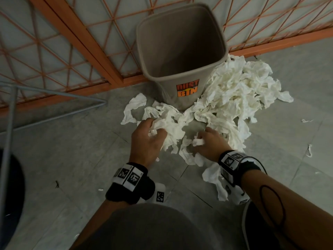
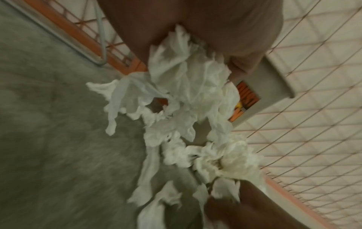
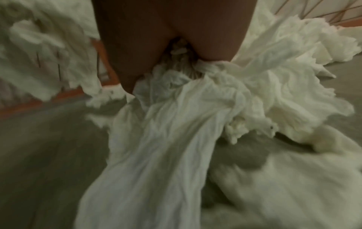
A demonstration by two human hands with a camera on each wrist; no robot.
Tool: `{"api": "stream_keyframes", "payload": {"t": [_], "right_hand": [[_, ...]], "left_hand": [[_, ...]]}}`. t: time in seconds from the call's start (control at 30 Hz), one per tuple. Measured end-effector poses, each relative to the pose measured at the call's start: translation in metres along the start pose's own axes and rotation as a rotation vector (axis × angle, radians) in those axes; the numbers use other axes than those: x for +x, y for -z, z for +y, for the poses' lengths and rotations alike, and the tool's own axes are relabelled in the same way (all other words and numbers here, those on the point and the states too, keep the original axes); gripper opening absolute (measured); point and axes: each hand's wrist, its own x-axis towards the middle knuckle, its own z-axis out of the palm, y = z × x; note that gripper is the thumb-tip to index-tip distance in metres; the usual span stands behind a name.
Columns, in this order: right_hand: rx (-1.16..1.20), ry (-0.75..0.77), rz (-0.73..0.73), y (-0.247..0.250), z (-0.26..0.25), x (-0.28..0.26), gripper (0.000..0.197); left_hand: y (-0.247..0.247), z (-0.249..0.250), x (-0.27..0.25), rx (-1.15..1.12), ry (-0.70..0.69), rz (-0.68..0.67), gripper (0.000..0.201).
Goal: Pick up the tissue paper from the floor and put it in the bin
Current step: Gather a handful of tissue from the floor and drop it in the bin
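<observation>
White crumpled tissue paper (image 1: 232, 91) lies in a big heap on the grey floor, in front of and to the right of a beige bin (image 1: 180, 51) labelled DUST BIN, which stands upright with nothing visible inside. My left hand (image 1: 151, 136) grips a bunch of tissue (image 1: 171, 123) just in front of the bin. My right hand (image 1: 207, 141) grips another wad (image 1: 198, 141) beside it. In the left wrist view tissue (image 2: 188, 86) trails from the hand (image 2: 195, 31) toward the bin (image 2: 274, 86). In the right wrist view the hand (image 3: 172, 38) clutches a long sheet (image 3: 166, 139).
An orange metal grille (image 1: 72, 51) runs behind the bin. A grey wire frame (image 1: 54, 98) lies at the left. Small tissue scraps (image 1: 309, 150) dot the floor at the right. My knee (image 1: 147, 230) fills the lower middle of the head view.
</observation>
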Motion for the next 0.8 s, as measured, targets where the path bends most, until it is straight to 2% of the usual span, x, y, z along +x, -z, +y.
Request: {"api": "stream_keyframes", "payload": {"t": [0.07,0.17,0.23,0.27,0.3,0.37,0.43,0.47,0.57,0.67,0.73,0.8], "right_hand": [[0.107,0.035,0.039,0.024,-0.016,0.0,0.029],[0.232,0.113,-0.017,0.08,-0.044,-0.007,0.026],[0.412,0.188,-0.041,0.125,-0.065,-0.019,0.008],[0.451,0.25,-0.017,0.146,-0.077,-0.025,0.014],[0.475,0.319,0.041,0.165,-0.088,-0.029,0.017],[0.5,0.408,0.189,0.195,-0.107,-0.028,0.004],[0.512,0.449,0.337,0.216,-0.122,-0.019,0.008],[0.54,0.457,0.394,0.223,-0.128,-0.011,0.002],[0.692,0.481,0.538,0.241,-0.141,0.013,0.017],[0.917,0.509,0.592,0.248,-0.149,0.035,0.016],[1.015,0.508,0.585,0.246,-0.148,0.049,0.012],[1.065,0.481,0.548,0.242,-0.144,0.057,0.009]], "left_hand": [[0.006,0.019,0.0,-0.055,-0.048,-0.017,0.013],[0.017,0.055,0.005,-0.079,-0.218,-0.026,0.02],[0.025,0.083,0.012,-0.109,-0.299,-0.034,0.019],[0.029,0.096,0.017,-0.124,-0.332,-0.035,0.018],[0.032,0.109,0.022,-0.134,-0.367,-0.03,0.021],[0.037,0.131,0.035,-0.147,-0.448,-0.009,0.027],[0.037,0.149,0.051,-0.158,-0.511,0.012,0.028],[0.036,0.156,0.06,-0.156,-0.526,0.036,0.026],[0.032,0.175,0.093,-0.165,-0.548,0.139,0.021],[0.024,0.187,0.12,-0.122,-0.562,0.167,0.028],[0.018,0.187,0.132,-0.061,-0.53,0.15,0.032],[0.012,0.177,0.142,-0.002,-0.426,0.041,0.039]]}}
